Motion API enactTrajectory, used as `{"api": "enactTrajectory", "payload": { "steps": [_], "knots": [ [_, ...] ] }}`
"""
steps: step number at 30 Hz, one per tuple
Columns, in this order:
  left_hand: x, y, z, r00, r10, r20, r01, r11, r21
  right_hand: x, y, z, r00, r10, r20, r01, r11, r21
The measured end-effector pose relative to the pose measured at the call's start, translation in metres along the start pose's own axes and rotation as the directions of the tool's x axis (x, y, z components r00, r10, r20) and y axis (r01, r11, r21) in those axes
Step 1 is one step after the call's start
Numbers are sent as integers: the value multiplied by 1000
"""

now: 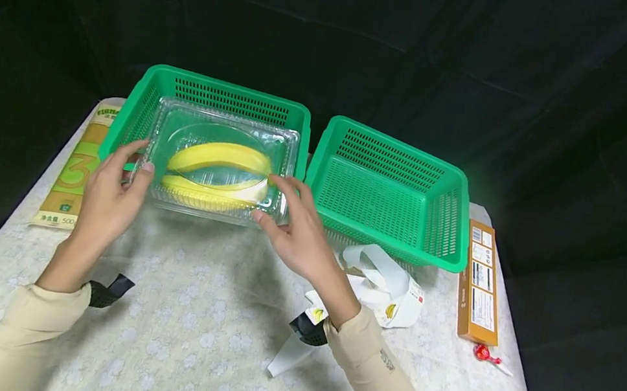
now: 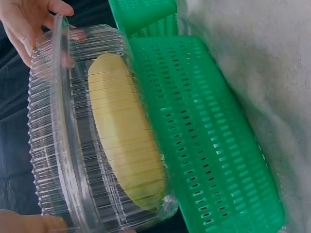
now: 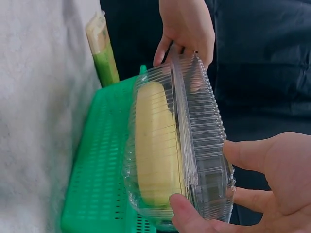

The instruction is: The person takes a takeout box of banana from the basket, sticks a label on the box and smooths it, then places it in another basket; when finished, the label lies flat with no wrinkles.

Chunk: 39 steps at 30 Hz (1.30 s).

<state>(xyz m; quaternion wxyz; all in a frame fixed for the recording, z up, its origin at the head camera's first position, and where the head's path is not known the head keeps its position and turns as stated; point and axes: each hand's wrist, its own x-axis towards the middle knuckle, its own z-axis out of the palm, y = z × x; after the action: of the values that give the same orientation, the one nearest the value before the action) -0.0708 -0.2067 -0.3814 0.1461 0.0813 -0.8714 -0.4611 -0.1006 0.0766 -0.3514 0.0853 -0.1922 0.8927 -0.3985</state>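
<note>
A clear plastic clamshell box (image 1: 187, 121) with yellow bananas (image 1: 221, 155) inside is held up by both hands over the left green basket (image 1: 233, 88). My left hand (image 1: 113, 197) grips its left end, thumb on the near side. At the right end, my right hand (image 1: 300, 233) pinches the box between thumb and fingers. In both wrist views the lid lies against the base along a rim (image 3: 182, 121), and one banana (image 2: 124, 131) shows through the ribbed wall. The box hides part of the basket's inside.
A second green basket (image 1: 384, 197) stands to the right. Crumpled white paper strips (image 1: 386, 276) with banana pictures lie before it. An orange box (image 1: 482, 281) and a red lollipop (image 1: 482, 352) sit at the right edge. A green and tan packet (image 1: 71, 182) lies at the left.
</note>
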Motion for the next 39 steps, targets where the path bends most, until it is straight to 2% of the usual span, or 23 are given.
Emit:
{"api": "enactTrajectory", "payload": {
  "steps": [11,18,23,31,39],
  "knots": [
    [-23,-3,-2,998,-55,18,55,998,-25,-20,4,5,999,-33,-11,33,999,19],
    [-34,-6,2,997,-64,37,65,997,-40,-33,9,8,1000,-7,-16,8,997,72],
    [-43,-8,-1,997,-54,49,57,997,-51,-40,11,12,1000,4,-9,-3,993,120],
    [-63,-13,-4,996,-70,52,71,997,-16,-52,14,19,1000,16,9,-17,990,142],
    [-79,-15,4,991,-106,80,107,994,-12,-63,23,19,1000,2,-14,0,989,145]
  ]
}}
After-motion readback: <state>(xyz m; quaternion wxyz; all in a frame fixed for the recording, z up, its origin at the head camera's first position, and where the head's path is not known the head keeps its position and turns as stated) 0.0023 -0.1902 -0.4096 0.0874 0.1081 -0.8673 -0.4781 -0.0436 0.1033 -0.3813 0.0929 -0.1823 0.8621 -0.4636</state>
